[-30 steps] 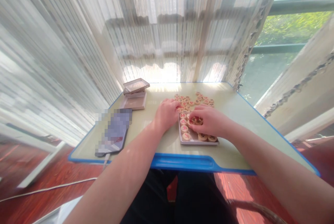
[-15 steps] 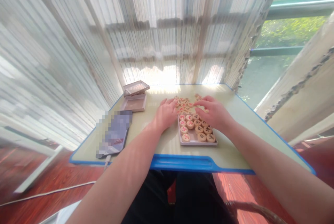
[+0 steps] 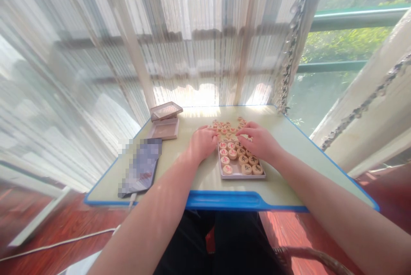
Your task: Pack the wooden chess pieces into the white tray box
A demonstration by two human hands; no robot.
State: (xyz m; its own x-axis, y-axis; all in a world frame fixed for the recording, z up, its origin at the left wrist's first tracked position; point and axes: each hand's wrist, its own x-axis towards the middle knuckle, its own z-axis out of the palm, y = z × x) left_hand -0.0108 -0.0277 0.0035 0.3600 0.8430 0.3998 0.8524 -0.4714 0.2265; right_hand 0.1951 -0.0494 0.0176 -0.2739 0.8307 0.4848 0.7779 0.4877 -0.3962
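Observation:
Near the middle of the table, a shallow open box [image 3: 242,177] holds rows of round wooden Chinese chess pieces [image 3: 243,159], red-marked on the left and black-marked on the right, with a gap between. Behind it lies a loose spread of more chess pieces [image 3: 224,131]. My left hand [image 3: 204,142] rests at the left edge of that spread, fingers curled inward; whatever they hold is hidden. Over the box's back right corner is my right hand [image 3: 260,141], thumb and fingers apart beside the loose pieces. It covers some boxed pieces, and no held piece shows.
An empty shallow box [image 3: 164,128] and a clear-topped lid [image 3: 167,110] sit at the back left. A phone [image 3: 143,166] with a white cable [image 3: 132,200] lies on the left. The table [image 3: 289,172] has a blue rim; sheer curtains [image 3: 199,52] hang behind.
My left fingers have curled in more among the loose pieces. My right hand has shifted slightly left and nearer to the box. Several loose pieces lie differently; the view has turned a little.

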